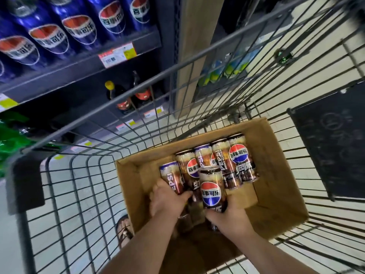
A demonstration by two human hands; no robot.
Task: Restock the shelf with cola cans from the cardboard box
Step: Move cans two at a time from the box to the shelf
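We cannot read the blurred price tag [117, 54]; our hands hide the lower cans [185, 220] in the box.

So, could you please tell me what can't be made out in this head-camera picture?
- Head view: how many cans lie low in the cardboard box; the left hand, right hand and forearms cover them.
- Head view: the price tag print is too blurred to read.
- Head view: the tops of the blue cans on the shelf are cut off by the upper edge.
- Head view: the bottles below sit behind the cart wire, in shadow.
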